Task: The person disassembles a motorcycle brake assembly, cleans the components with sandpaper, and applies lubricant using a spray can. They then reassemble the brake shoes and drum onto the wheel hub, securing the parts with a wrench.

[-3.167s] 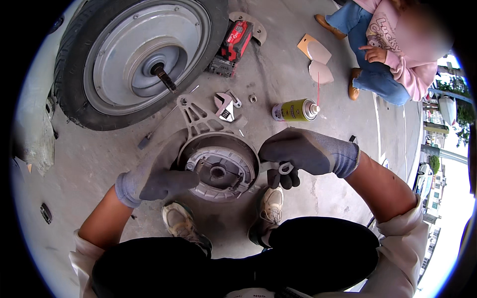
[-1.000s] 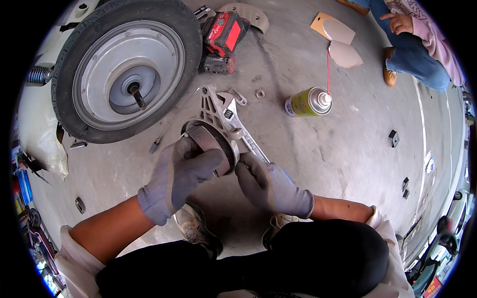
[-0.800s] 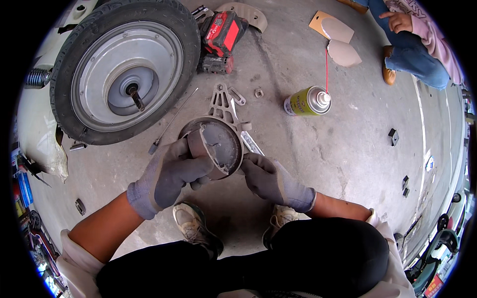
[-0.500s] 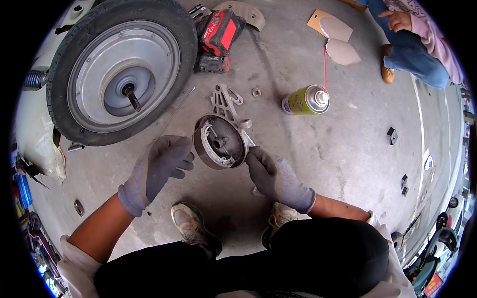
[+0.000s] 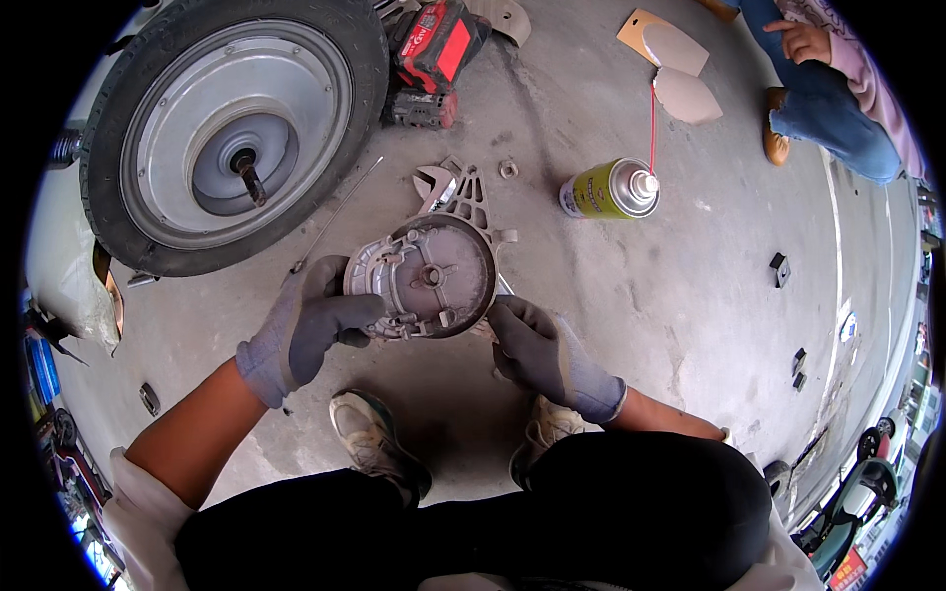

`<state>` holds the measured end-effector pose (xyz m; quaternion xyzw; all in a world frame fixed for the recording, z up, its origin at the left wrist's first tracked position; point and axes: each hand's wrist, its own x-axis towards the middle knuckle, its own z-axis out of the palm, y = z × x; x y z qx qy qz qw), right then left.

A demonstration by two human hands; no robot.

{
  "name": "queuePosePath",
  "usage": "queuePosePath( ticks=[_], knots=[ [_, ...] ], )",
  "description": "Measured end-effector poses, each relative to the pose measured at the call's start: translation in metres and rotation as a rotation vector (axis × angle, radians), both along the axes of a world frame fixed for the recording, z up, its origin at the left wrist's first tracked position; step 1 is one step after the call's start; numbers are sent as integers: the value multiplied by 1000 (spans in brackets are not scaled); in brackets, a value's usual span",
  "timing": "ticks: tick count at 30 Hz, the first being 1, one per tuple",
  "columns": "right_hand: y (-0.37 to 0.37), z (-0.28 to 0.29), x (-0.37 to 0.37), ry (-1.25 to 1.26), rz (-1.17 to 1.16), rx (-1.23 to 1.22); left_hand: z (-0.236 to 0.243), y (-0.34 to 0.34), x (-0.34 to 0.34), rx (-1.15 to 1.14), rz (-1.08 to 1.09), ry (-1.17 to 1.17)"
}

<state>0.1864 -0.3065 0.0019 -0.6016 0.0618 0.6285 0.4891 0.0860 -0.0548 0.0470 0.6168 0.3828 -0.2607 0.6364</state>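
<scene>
A round grey brake plate (image 5: pixel 458 258) with a slotted metal arm is held over the floor between my gloved hands, its inner face turned up. My left hand (image 5: pixel 320 313) grips its left edge, thumb over the brake shoe at the rim and the other fingers partly hidden beneath. My right hand (image 5: pixel 530 340) is closed at its lower right edge; just what the fingertips pinch there is hidden. An adjustable wrench (image 5: pixel 437 185) lies on the floor beyond the plate, partly covered by its arm. Close by sits a nut (image 5: pixel 507 169).
A wheel with a tyre (image 5: pixel 370 108) stands at the left, a thin rod (image 5: pixel 340 212) beside it. Red-and-black power tool battery (image 5: pixel 434 44) lies behind. A spray can (image 5: pixel 616 189) with a red straw stands right, near cardboard (image 5: pixel 685 96). Another person's hand (image 5: pixel 806 41) shows at far right.
My left hand has gone from loose beside the brake plate to gripping its left edge. The plate has turned so its inner face shows more fully. My right hand stays at its edge.
</scene>
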Motion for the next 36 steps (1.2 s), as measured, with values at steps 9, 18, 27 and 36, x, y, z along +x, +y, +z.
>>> queuePosePath(
  ticks=[9, 18, 27, 36],
  knots=[
    [-22, -28, -9, -518, 53, 21, 7, 12, 17, -47, 207, -37],
    [-44, -35, -20, -170, 193, -1, 41, -19, 107, -198, 131, -407],
    [-44, -54, -22, -369, 451, 126, -30, -8, -7, 247, -609, -24],
    [-42, -89, -14, -399, 826, 343, 40, 64, -18, 538, -531, -343]
  ],
)
